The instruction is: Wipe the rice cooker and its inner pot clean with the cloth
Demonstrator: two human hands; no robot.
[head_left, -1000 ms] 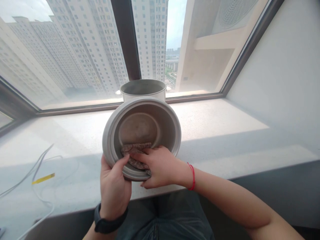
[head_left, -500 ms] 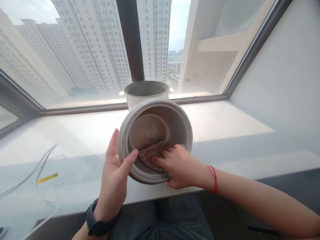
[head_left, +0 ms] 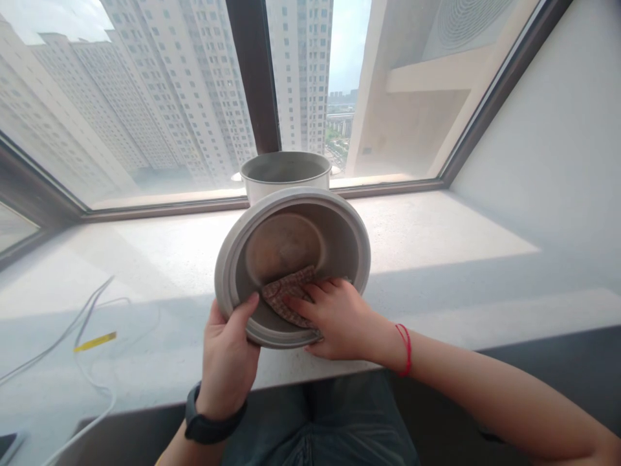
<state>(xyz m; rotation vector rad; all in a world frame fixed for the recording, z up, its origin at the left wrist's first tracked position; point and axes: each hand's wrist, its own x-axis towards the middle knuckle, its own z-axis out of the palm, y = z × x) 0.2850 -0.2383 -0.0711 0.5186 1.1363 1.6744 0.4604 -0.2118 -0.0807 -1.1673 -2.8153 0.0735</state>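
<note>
A grey metal pot (head_left: 286,244) is tilted so its open mouth faces me, over the front part of the windowsill. My left hand (head_left: 229,353) grips its lower left rim, thumb over the inside edge and fingers behind the wall. Inside, against the lower wall, lies a brownish-red checked cloth (head_left: 287,296). My right hand (head_left: 339,320) reaches over the lower right rim and presses the cloth with its fingers; the thumb stays outside the rim. The pot's underside is hidden.
Behind stands a second, pale pot (head_left: 286,188) with side handles, close to the window frame (head_left: 264,97). On the left of the white sill (head_left: 160,259) lie thin cables (head_left: 90,310) with a yellow tag (head_left: 96,342). A dark flat device (head_left: 10,446) shows at the lower left corner.
The tilted pot has turned a little and shifted slightly left. My left hand has changed its hold, its fingers now mostly behind the pot. The right hand and cloth have moved slightly left.
</note>
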